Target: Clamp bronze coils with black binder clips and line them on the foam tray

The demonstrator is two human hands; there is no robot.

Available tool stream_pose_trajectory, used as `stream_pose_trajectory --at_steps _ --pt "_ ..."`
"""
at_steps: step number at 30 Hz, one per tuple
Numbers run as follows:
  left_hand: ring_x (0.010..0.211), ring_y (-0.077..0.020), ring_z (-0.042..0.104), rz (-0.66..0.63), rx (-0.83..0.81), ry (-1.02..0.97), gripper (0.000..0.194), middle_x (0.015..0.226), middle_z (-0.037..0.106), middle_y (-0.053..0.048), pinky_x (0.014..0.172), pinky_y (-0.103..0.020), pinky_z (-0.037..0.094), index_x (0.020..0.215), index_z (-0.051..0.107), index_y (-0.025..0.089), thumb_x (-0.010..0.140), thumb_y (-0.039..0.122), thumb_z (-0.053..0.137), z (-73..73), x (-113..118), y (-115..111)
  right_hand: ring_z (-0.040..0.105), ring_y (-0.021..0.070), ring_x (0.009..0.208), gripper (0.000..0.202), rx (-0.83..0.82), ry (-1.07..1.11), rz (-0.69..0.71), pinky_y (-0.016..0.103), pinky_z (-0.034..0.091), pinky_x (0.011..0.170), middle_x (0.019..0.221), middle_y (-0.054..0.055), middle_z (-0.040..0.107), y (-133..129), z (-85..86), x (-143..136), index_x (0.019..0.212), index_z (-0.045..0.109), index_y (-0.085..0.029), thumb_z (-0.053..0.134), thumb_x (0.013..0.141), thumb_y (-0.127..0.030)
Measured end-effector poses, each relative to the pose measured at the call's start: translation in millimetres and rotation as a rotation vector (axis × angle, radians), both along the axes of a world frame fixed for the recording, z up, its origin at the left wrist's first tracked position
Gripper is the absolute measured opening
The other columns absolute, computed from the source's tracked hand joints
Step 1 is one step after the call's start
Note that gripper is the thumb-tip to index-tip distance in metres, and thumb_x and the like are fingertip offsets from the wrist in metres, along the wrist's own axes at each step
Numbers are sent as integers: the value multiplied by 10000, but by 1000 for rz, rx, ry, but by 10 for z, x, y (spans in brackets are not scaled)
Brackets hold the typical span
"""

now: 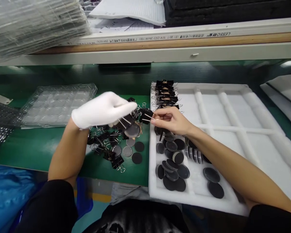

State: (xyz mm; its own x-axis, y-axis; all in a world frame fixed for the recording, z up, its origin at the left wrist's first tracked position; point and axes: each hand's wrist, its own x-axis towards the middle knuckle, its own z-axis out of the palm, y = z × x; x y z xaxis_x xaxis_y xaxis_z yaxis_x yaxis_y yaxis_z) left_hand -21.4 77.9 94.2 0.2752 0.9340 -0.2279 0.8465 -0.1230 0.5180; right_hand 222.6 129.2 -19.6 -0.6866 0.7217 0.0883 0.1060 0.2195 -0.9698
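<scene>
My left hand (pixel 104 110), in a white glove, is closed on a round disc (pixel 132 130) with a black binder clip (pixel 125 122) on it, above the green table. My bare right hand (pixel 169 120) pinches the wire handles of another black binder clip (pixel 145 115), just right of the glove. Below my left hand lies a pile of black binder clips (pixel 109 142). Grey and black discs (pixel 127 151) are beside the pile. A white divided tray (pixel 230 131) on the right holds many loose discs (pixel 171 174) and, at its back left corner, a row of clipped pieces (pixel 165 94).
Clear plastic trays (pixel 59 103) sit at the left on the green table (pixel 21 145). A white ledge (pixel 160 53) crosses behind, with stacked plastic sheets (pixel 34 27), papers (pixel 128 11) and black foam (pixel 232 12) above. A blue bag (pixel 9 197) is at lower left.
</scene>
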Motion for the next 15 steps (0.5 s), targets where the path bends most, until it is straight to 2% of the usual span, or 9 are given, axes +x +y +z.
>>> stream_pose_trajectory --at_steps 2,4,10,15 --pt "503 -107 490 151 26 -100 590 492 546 28 592 -279 352 571 453 191 1003 592 459 38 -59 13 342 114 601 434 3 20 -78 285 271 556 623 -42 411 35 -74 -13 683 602 -192 773 805 -573" --pt "502 -103 500 218 67 -180 569 490 559 27 594 -278 375 564 454 192 992 565 484 31 -95 41 334 116 598 434 5 15 -119 284 260 556 618 -42 401 51 -138 -26 708 633 -186 749 815 -589" --pt "466 -106 516 328 152 -230 520 482 576 -2 570 -281 400 542 471 204 953 521 501 -216 -65 237 334 119 600 435 -7 -37 -143 288 248 555 618 -35 409 34 -193 -38 742 672 -178 763 797 -600" --pt "463 -114 525 301 190 -216 525 466 551 2 565 -285 408 518 436 214 952 504 495 -356 7 313 300 113 593 448 -5 -69 -140 294 217 548 610 -42 378 27 -196 -39 741 677 -173 747 810 -610"
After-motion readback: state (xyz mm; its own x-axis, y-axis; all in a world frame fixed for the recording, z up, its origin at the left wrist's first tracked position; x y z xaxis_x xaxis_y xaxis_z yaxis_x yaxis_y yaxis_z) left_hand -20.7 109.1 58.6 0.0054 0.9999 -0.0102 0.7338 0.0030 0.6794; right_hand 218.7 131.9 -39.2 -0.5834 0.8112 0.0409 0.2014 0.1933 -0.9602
